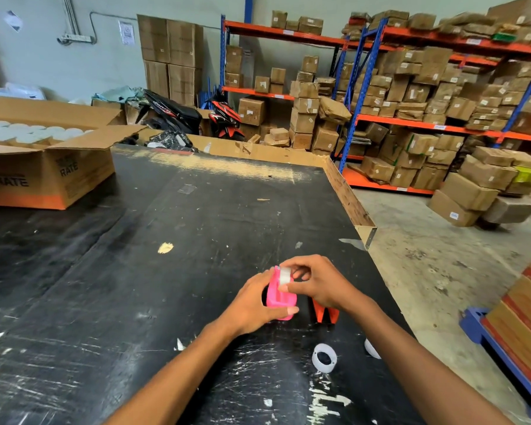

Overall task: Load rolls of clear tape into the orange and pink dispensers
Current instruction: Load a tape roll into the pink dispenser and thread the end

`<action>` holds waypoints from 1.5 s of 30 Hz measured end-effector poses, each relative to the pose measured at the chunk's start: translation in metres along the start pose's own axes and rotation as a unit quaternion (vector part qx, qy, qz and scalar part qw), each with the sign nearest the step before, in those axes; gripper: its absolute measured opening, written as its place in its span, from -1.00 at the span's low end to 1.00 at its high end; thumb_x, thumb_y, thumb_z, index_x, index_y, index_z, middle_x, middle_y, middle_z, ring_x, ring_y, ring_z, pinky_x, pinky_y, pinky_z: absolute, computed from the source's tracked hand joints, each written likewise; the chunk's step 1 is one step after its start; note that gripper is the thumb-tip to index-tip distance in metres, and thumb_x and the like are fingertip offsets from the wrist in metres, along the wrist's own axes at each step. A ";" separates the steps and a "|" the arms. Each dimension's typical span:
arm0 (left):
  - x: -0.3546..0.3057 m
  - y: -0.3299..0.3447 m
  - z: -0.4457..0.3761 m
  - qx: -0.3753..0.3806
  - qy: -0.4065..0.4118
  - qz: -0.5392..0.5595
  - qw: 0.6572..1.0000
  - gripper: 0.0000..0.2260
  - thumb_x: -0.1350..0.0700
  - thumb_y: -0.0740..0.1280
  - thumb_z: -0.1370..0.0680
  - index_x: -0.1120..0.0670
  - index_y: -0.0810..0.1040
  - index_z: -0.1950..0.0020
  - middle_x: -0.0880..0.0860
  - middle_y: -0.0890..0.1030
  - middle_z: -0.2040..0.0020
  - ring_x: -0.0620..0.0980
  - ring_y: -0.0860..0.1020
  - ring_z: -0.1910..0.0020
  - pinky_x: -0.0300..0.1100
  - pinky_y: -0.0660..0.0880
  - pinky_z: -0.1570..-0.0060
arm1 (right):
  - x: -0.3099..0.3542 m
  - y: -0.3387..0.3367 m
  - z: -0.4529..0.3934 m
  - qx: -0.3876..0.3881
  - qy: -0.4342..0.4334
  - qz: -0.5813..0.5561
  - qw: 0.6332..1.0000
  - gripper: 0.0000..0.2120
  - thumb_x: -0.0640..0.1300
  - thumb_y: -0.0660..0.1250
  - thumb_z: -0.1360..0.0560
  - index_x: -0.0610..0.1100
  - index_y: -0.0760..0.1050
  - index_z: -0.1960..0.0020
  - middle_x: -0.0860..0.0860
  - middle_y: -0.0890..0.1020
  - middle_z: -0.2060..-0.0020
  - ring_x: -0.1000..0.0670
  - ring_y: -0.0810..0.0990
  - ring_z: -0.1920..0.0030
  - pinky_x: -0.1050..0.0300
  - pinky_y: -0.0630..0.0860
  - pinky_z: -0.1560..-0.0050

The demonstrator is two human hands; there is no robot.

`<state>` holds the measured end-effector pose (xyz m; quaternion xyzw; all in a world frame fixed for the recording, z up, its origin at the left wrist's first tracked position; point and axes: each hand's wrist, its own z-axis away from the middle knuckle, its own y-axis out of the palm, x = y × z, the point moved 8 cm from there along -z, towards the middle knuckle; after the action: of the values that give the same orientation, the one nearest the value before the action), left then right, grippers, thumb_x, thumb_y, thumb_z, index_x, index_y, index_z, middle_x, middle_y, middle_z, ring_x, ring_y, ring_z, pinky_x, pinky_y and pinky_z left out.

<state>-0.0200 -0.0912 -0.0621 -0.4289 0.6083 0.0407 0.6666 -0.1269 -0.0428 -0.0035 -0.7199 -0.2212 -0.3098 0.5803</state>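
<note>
The pink dispenser (279,297) stands on the black table (166,271), gripped at its side by my left hand (255,302). My right hand (316,283) pinches a clear tape roll (285,276) at the top of the pink dispenser, touching it. The orange dispenser (325,314) sits just right of the pink one, mostly hidden under my right wrist. A loose clear tape roll (324,357) lies on the table nearer to me. Another roll (371,348) peeks out from behind my right forearm.
An open cardboard box (49,176) full of white rolls stands at the table's far left. The table's right edge (365,228) drops to a concrete floor. Shelves of cartons (411,102) fill the background. Stacked boxes on a blue pallet (503,332) stand at the right.
</note>
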 end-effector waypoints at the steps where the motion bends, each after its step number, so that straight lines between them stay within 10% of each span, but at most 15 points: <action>1: 0.001 0.000 0.000 -0.002 -0.004 -0.016 1.000 -0.37 -0.17 0.52 -0.32 -0.03 0.48 -0.33 -0.12 0.58 -0.20 -0.20 0.51 -0.21 -0.17 0.44 -0.28 | -0.001 0.000 -0.002 0.000 -0.003 0.002 1.000 -0.72 -0.16 0.55 -0.30 -0.03 0.65 0.00 0.16 0.62 0.31 0.27 0.52 0.30 0.43 0.47 0.21; 7: 0.008 -0.001 0.000 -0.022 -0.003 -0.013 1.000 -0.37 -0.26 0.51 -0.25 -0.12 0.54 -0.27 -0.15 0.65 -0.15 -0.20 0.58 -0.14 -0.09 0.49 -0.24 | -0.011 0.011 -0.009 0.066 0.025 0.065 0.995 -0.77 -0.07 0.57 -0.29 0.02 0.62 0.09 -0.02 0.70 0.15 0.00 0.64 0.11 -0.01 0.59 -0.01; 25: 0.022 0.002 -0.004 -0.028 -0.027 -0.015 0.999 -0.14 -0.34 0.50 -0.20 -0.04 0.41 -0.42 -0.09 0.57 -0.31 -0.11 0.49 -0.31 -0.06 0.44 -0.31 | -0.008 0.017 -0.017 0.104 0.065 0.108 0.987 -0.64 -0.17 0.55 -0.28 -0.05 0.59 -0.05 0.13 0.56 0.24 0.00 0.58 0.13 -0.04 0.55 0.00; 28: 0.024 0.004 -0.005 -0.024 -0.032 -0.025 0.999 -0.12 -0.37 0.48 -0.20 -0.05 0.38 -0.44 -0.05 0.55 -0.34 -0.08 0.48 -0.33 -0.03 0.42 -0.33 | -0.009 0.015 -0.016 0.104 0.055 0.095 0.988 -0.44 -0.18 0.53 -0.31 -0.05 0.49 -0.28 0.18 0.55 0.22 0.07 0.56 0.11 0.07 0.56 -0.03; 33: 0.025 0.001 -0.003 -0.041 -0.037 -0.039 0.998 -0.11 -0.40 0.45 -0.18 -0.07 0.38 -0.44 -0.09 0.51 -0.37 -0.09 0.45 -0.34 -0.02 0.41 -0.33 | -0.008 0.004 -0.017 0.085 0.037 0.056 0.994 -0.66 -0.19 0.50 -0.38 -0.08 0.61 -0.14 0.14 0.63 0.24 0.27 0.59 0.26 0.39 0.50 0.20; 45: 0.032 -0.004 -0.009 -0.101 -0.069 0.026 0.992 -0.53 -0.23 0.27 -0.51 0.00 0.55 -0.31 -0.05 0.60 -0.30 -0.10 0.50 -0.32 -0.06 0.42 -0.33 | -0.018 -0.011 -0.042 0.022 0.039 0.016 0.999 -0.92 -0.33 0.44 -0.40 -0.23 0.68 0.13 -0.01 0.69 0.27 0.22 0.59 0.34 0.41 0.49 0.24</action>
<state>-0.0166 -0.1136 -0.0860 -0.4740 0.5644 0.1487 0.6593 -0.1548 -0.0802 -0.0032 -0.6979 -0.1941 -0.3232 0.6090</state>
